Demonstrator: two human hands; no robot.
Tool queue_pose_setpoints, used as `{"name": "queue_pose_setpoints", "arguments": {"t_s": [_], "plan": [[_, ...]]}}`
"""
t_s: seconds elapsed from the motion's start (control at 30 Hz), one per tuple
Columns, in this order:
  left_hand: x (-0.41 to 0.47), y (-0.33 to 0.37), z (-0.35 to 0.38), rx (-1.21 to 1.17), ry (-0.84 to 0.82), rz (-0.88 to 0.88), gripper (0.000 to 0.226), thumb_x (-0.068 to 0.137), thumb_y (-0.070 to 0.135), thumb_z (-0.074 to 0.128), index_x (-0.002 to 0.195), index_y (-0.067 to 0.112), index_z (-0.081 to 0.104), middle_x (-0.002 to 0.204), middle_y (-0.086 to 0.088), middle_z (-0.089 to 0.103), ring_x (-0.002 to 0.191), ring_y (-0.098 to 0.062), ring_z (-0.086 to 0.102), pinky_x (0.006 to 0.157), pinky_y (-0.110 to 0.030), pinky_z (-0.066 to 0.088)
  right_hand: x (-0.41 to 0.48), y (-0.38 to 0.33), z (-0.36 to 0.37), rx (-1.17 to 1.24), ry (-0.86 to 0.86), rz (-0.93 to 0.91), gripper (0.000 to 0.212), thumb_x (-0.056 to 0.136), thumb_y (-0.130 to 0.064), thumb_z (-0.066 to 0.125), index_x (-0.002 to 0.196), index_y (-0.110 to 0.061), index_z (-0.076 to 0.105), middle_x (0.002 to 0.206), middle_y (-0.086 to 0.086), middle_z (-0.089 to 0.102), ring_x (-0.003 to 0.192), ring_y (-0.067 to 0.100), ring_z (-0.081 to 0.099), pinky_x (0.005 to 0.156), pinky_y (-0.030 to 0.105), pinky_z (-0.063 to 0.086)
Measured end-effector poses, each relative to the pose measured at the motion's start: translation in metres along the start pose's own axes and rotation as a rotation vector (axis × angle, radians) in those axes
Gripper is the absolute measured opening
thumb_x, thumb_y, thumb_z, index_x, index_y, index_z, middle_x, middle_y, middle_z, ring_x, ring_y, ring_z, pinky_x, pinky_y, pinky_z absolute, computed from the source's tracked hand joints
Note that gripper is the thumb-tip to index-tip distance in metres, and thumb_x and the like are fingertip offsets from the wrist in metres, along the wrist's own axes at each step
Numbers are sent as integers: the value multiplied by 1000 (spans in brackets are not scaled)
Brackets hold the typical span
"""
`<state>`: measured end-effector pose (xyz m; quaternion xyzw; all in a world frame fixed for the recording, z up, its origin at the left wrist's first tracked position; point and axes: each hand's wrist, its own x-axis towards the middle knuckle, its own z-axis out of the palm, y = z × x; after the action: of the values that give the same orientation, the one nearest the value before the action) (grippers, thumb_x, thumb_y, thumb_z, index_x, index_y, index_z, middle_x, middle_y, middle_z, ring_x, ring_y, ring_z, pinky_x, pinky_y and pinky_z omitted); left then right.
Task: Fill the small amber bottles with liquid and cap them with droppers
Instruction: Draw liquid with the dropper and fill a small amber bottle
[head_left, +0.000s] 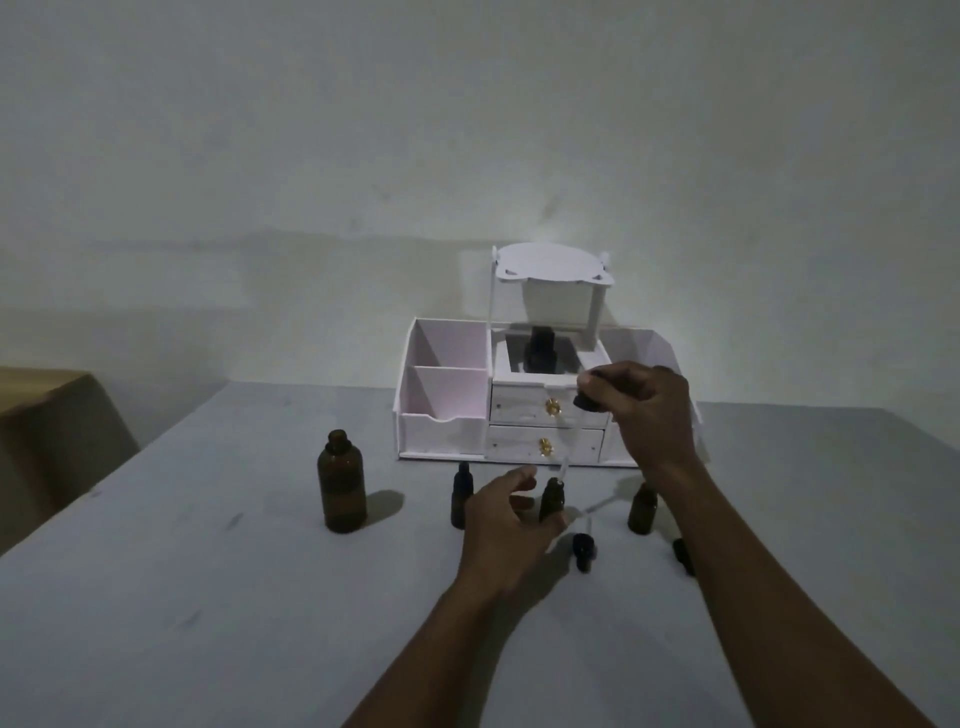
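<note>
- Carefully: the right hand (644, 415) pinches a dropper (586, 401) by its black cap, glass tip just above the small amber bottle (550, 500).
- The left hand (501, 530) holds that bottle on the tabletop (208, 597) (keep it upright).
- Lower the tip straight into the neck, then twist.

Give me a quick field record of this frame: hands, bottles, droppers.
left hand: grips the middle small bottle, uncapped
right hand: pinches a dropper, tip at that bottle's mouth
left small bottle: black dropper cap on
right small bottle: open
large bottle: open, far left
spare dropper: lying on the table
organizer: white, behind; one dark bottle inside
</note>
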<state>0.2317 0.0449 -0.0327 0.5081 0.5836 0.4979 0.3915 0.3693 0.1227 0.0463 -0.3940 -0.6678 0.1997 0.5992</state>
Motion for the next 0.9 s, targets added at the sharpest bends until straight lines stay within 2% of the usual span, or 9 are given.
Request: {"name": "queue_pose_setpoints", "arguments": {"t_s": [0.27, 0.37, 0.43, 0.5, 0.57, 0.63, 0.7, 0.8, 0.9], "plan": [[4, 0, 3, 109, -45, 50, 54, 83, 21, 79, 133, 20, 59, 128, 3, 64, 111, -12, 61, 85, -18, 46, -1, 5, 4, -27, -10, -2, 9, 87, -16, 73, 93, -10, 76, 78, -1, 75, 70, 8, 73, 69, 15, 57], [3, 1, 3, 149, -57, 70, 26, 88, 16, 73, 112, 22, 67, 103, 14, 65, 91, -4, 61, 61, -3, 42, -2, 4, 4, -52, -23, -16, 6, 86, -15, 74, 90, -12, 76, 76, -3, 74, 68, 6, 72, 69, 14, 57], [3, 1, 3, 151, -59, 81, 25, 90, 12, 69, 113, 21, 67, 97, 16, 59, 78, 1, 56, 50, 0, 39, -5, 0, 6, -45, -31, -31, 6, 85, -13, 75, 84, -19, 74, 71, -10, 72, 65, 1, 71, 66, 7, 52], [4, 0, 3, 171, -49, 91, 28, 91, 12, 68, 119, 17, 68, 104, 11, 62, 80, 1, 55, 51, -2, 39, -7, -3, 8, -41, -29, -33, 15, 84, -12, 75, 78, -25, 71, 69, -14, 70, 63, -1, 70, 64, 2, 48], [4, 1, 3, 191, -42, 97, 31, 91, 14, 69, 121, 17, 67, 117, 5, 67, 91, -2, 56, 62, -3, 39, -8, -5, 9, -31, -24, -31, 22, 84, -12, 75, 73, -30, 69, 69, -14, 69, 63, -1, 70, 65, 1, 47], [3, 2, 2, 196, -40, 90, 34, 90, 15, 69, 124, 17, 66, 124, 2, 67, 99, -4, 57, 78, -8, 41, -9, -6, 8, -9, -31, -24, 23, 84, -10, 74, 72, -28, 69, 68, -12, 70, 62, 0, 70, 65, 2, 47], [1, 3, 3, 194, -41, 83, 36, 91, 16, 69, 127, 17, 65, 126, 1, 66, 107, -9, 60, 84, -13, 40, -10, -5, 8, -2, -43, -22, 18, 85, -8, 74, 73, -21, 70, 68, -10, 69, 62, -2, 69, 64, 2, 47], [1, 2, 3, 180, -39, 75, 37, 92, 15, 67, 129, 17, 63, 128, 1, 65, 112, -12, 60, 83, -11, 38, -10, -3, 8, -35, -62, -22, 10, 84, -9, 74, 78, -16, 71, 69, -11, 69, 64, -5, 68, 65, 1, 47], [2, 2, 2, 187, -37, 88, 39, 92, 15, 68, 131, 17, 63, 128, 1, 65, 101, -4, 57, 73, -6, 37, -10, -3, 8, -52, -69, -27, 10, 85, -9, 74, 78, -16, 71, 68, -13, 69, 64, -6, 68, 65, 1, 47]]}}
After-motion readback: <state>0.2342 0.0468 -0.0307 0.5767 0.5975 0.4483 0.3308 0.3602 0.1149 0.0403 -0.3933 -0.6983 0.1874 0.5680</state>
